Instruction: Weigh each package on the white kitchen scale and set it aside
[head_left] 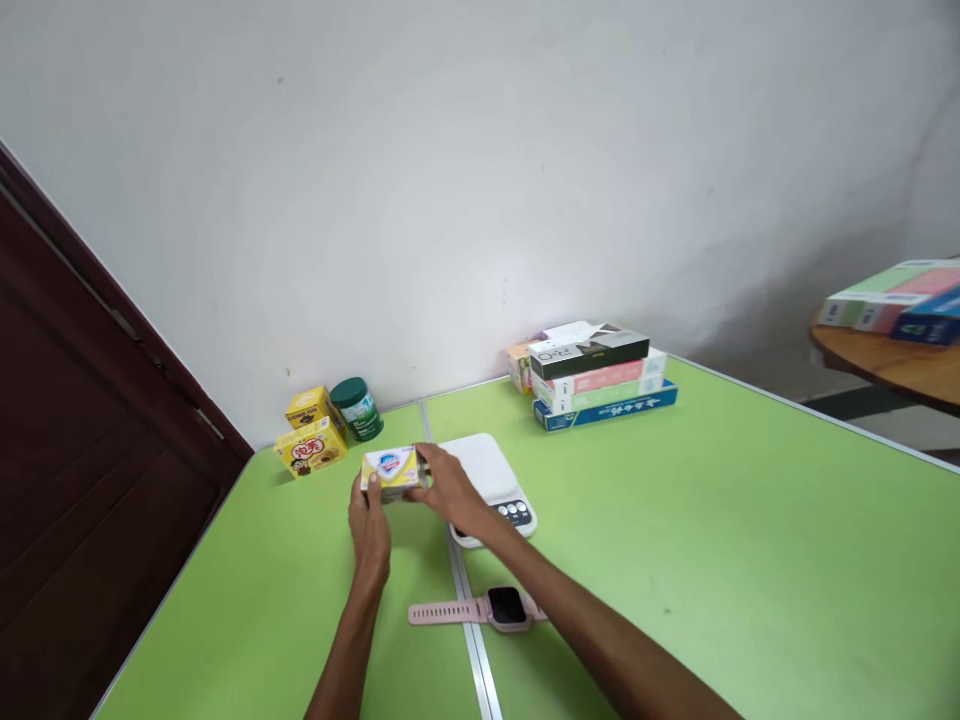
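Note:
Between my two hands is a small yellow-and-white soap box (397,462) with a shield-shaped logo, held above the table. My left hand (369,530) grips its left end with the thumb on the front. At the box's right end, my right hand (452,492) has its fingers closed on it. A white kitchen scale (484,468) lies just behind and right of the box, partly covered by my right hand and forearm. Nearer to me, a pink-strapped smartwatch (507,606) rests across the metal seam, its right strap partly hidden by my right forearm.
Two yellow snack boxes (310,448) and a green jar (358,408) stand at the back left. Stacked flat boxes (600,385) lie by the wall. More boxes (900,295) sit on a wooden table (862,362) at right. A dark door (97,450) is at left.

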